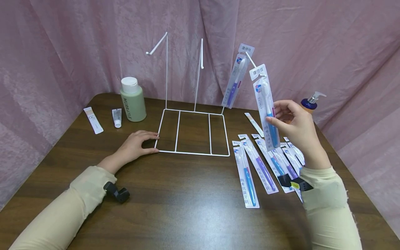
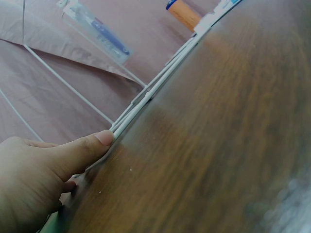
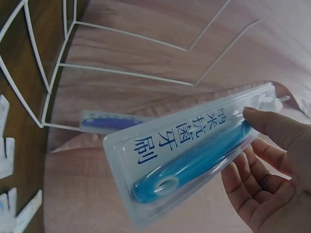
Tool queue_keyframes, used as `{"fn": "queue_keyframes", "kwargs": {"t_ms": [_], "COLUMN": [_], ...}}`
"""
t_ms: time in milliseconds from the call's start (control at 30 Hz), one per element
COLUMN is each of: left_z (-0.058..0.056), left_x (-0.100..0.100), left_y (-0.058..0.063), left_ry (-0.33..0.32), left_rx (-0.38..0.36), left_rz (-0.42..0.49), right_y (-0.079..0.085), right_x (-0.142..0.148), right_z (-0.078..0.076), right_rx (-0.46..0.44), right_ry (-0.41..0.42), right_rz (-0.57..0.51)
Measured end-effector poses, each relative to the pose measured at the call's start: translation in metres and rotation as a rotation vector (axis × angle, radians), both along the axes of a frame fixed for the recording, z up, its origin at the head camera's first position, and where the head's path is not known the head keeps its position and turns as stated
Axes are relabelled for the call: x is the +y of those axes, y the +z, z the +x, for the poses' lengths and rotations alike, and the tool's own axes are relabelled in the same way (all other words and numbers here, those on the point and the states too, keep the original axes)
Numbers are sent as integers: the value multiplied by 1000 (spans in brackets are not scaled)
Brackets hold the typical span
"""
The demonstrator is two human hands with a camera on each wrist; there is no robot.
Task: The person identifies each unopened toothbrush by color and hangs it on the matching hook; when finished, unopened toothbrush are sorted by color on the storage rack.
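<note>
My right hand (image 1: 295,121) pinches a packaged blue toothbrush (image 1: 265,107) between thumb and fingers. The top of its card is at the tip of the right-hand prong of a white wire display rack (image 1: 193,153); whether the prong passes through the card's hole I cannot tell. Farther back on that prong hangs a packaged purple toothbrush (image 1: 234,80). My left hand (image 1: 132,147) holds the front left corner of the rack's base, its thumb (image 2: 99,141) on the wire. In the right wrist view the blue handle (image 3: 189,165) shows through clear plastic.
Several packaged toothbrushes (image 1: 247,180) lie on the table's right side. Behind them stand a pump bottle (image 1: 309,103) and a narrow flat packet (image 1: 253,123). A green bottle (image 1: 134,104), a small tube (image 1: 117,118) and a flat sachet (image 1: 93,119) are at the left. A pink curtain (image 1: 103,41) hangs behind.
</note>
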State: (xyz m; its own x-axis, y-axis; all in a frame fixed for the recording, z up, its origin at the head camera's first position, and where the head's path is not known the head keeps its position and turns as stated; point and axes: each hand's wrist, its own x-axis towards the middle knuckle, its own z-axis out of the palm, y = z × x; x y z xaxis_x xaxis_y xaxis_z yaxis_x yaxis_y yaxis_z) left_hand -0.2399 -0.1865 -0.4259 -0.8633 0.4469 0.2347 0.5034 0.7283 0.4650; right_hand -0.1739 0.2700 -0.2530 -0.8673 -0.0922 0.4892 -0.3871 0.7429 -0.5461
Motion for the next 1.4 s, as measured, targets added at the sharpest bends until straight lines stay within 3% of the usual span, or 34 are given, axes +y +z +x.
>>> {"fn": "queue_keyframes", "kwargs": {"t_ms": [300, 600, 933, 1400], "left_z": [1, 2, 1, 1], "left_x": [-1, 1, 0, 0], "left_y": [-4, -1, 0, 1], "left_ry": [1, 2, 3, -7], "left_rx": [15, 1, 3, 9], "left_rz": [0, 0, -3, -2], "right_y": [-21, -34, -41, -45], "right_x": [-14, -27, -42, -56], "right_z": [-20, -41, -65, -95], "right_rx": [38, 59, 62, 59], "right_ry": [19, -15, -32, -80], "right_rz": [-116, -205, -333, -386]}}
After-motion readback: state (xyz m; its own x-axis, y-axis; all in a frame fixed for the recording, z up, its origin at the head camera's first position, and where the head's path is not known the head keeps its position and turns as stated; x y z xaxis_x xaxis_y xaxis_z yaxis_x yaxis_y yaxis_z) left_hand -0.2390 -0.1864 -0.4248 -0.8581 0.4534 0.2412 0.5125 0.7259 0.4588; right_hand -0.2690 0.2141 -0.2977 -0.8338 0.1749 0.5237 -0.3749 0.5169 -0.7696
